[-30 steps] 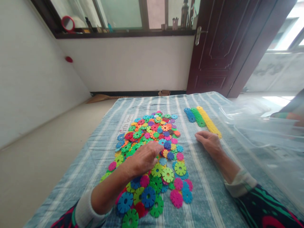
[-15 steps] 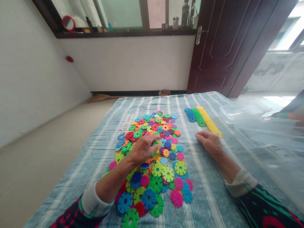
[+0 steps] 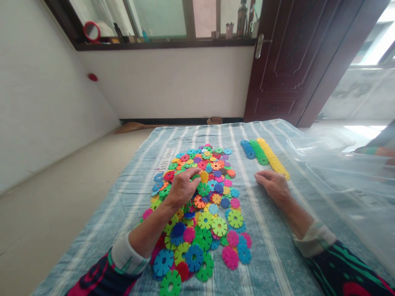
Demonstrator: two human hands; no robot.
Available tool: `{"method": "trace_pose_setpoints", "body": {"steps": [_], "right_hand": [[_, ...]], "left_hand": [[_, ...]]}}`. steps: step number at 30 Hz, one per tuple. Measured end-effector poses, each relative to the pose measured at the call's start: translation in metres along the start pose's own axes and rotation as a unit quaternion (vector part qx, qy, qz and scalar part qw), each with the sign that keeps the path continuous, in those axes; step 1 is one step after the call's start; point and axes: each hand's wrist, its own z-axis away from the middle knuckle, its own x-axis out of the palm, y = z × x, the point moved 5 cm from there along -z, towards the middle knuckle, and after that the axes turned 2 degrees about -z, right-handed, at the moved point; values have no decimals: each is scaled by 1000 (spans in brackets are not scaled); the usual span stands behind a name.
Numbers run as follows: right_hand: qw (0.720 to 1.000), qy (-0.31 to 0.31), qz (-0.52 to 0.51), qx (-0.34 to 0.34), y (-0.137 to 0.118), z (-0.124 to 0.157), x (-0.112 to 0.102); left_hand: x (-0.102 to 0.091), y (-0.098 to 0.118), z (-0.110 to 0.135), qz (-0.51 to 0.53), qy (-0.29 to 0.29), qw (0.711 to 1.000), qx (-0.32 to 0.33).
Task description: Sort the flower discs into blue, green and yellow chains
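My left hand [image 3: 182, 188] is over a heap of colourful notched plastic discs [image 3: 205, 220], its index finger and thumb curled towards each other. A yellow disc [image 3: 204, 176] shows right at the fingertips, and a green disc [image 3: 203, 189] lies just below it; whether the fingers grip either is unclear. To the right of the heap, my right hand [image 3: 273, 183] is low over the cloth with fingers and thumb pressed together. What it holds, if anything, is hidden. Just beyond it lie overlapping rows of blue discs [image 3: 248, 149], green discs [image 3: 259, 152] and yellow discs [image 3: 273, 158].
A striped blue-and-white cloth [image 3: 262, 238] covers the table. Clear plastic containers [image 3: 345, 174] stand along the right side. Part of another person [image 3: 378, 144] shows at the right edge. Behind the table are a white wall [image 3: 173, 82] and a dark red door [image 3: 286, 57].
My left hand has drawn back a little to the left and up over the heap, uncovering yellow, green and orange discs. My right hand and the rows beside it look the same.
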Motion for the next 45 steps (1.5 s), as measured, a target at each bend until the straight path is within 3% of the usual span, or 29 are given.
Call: {"method": "trace_pose_setpoints", "body": {"steps": [5,11,18,23,34,40,45], "right_hand": [[1000,0,3,-4,1,0,0],[1000,-1,10,-2,0,1,0],[1000,1,4,5,0,1,0],[1000,1,-1,12,1,1,0],[1000,0,8,12,-1,1,-1],[1000,1,7,6,-1,2,-1],[1000,-5,14,6,-1,2,-1]], "left_hand": [[-2,-3,-2,25,3,1000,12],[-10,-1,-5,-31,-51,997,48],[-16,14,3,-191,-201,957,88],[-8,26,15,-235,-276,928,85],[13,22,18,-125,-244,960,50],[13,23,18,-17,-228,972,51],[8,26,16,-3,-252,966,60]]}}
